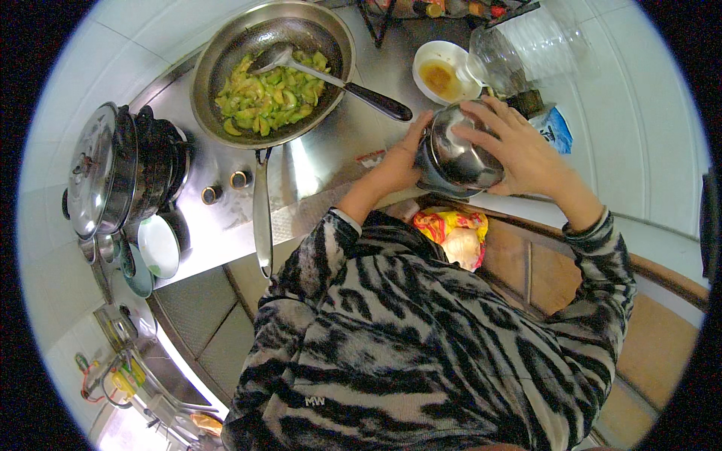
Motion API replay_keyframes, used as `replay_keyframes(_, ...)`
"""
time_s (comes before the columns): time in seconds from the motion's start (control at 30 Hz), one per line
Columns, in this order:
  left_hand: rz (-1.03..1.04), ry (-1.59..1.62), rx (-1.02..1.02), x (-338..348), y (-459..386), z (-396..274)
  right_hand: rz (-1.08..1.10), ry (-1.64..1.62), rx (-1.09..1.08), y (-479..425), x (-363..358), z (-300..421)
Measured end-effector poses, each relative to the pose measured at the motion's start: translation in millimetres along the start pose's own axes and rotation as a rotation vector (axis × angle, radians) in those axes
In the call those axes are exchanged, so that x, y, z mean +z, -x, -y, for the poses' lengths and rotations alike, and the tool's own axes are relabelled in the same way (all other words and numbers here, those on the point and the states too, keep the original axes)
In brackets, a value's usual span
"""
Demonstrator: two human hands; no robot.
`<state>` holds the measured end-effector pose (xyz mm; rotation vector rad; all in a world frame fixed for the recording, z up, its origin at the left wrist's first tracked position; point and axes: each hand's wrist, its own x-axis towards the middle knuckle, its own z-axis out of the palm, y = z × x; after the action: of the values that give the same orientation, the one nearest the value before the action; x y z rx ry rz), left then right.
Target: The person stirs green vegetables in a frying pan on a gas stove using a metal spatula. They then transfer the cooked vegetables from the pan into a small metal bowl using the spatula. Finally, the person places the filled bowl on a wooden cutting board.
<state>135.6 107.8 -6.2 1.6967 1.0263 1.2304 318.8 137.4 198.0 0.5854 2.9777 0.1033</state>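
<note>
Between my two hands is a rounded, shiny metal vessel (465,149) above the counter's front edge; I cannot tell whether its domed top is a lid or an upturned base. My left hand (403,160) grips its left side. The fingers of my right hand (522,141) spread over its top and right side. Just behind it sits a white bowl (420,70) with brown liquid inside. To the left, a wok (200,107) holds sliced green vegetables (273,98). A metal spatula (324,76) lies across it, its black handle over the rim.
Clear plastic bottles (502,56) and a blue packet (553,129) stand at the right wall. Stacked pots with a glass lid (93,169) and a white plate (159,246) are left. The wok handle (262,220) juts past the counter edge. Below hangs a yellow-red bag (451,222).
</note>
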Motion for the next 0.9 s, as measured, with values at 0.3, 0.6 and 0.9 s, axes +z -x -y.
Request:
replay_keyframes(0.3, -0.027, -0.070, -0.141, 6, 4, -7, -0.022, -0.315, 0.195, 19, -8, -6)
replay_keyframes(0.6, -0.031, -0.258, -0.138, 7, 11, -56, -0.244, -0.503, 0.518, 23, 26, 10)
replay_keyframes(0.9, -0.118, -0.237, -0.126, 15, 8, -47, -0.225, -0.416, 0.486, 15, 23, 8)
